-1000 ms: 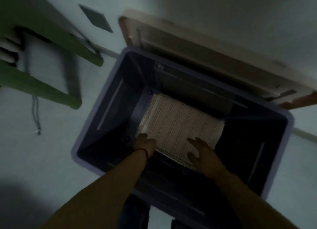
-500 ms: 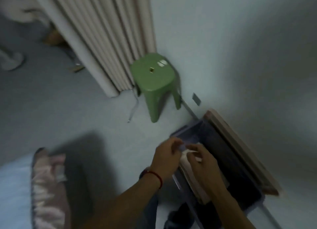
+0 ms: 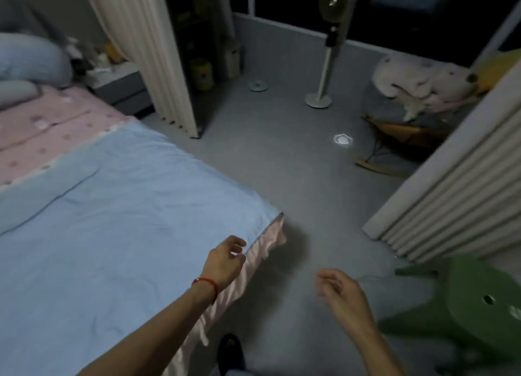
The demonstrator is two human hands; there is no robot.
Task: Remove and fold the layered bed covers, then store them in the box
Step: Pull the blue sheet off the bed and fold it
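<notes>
A light blue cover [image 3: 118, 220] lies spread over the bed, with a pink layer [image 3: 248, 265] hanging out beneath it along the side edge. Further up the bed a pink patterned sheet [image 3: 56, 130] shows. My left hand [image 3: 225, 260], with a red string on the wrist, hovers at the bed's near corner edge, fingers loosely curled and holding nothing. My right hand [image 3: 342, 292] hangs over the grey floor to the right, fingers apart and empty. The storage box is out of view.
A green plastic stool [image 3: 476, 305] stands at the lower right. Cream curtains hang at the right [image 3: 451, 184] and behind the bed [image 3: 146, 51]. A standing fan [image 3: 327, 54], a rocking chair with bedding [image 3: 417, 93] and a bedside table [image 3: 118, 85] sit further off. Pillows [image 3: 31, 60] lie at the bedhead.
I have turned away from the box, where both hands pressed a folded cover inside, and now face the bed. Both hands are empty and the left one is at the bed's corner.
</notes>
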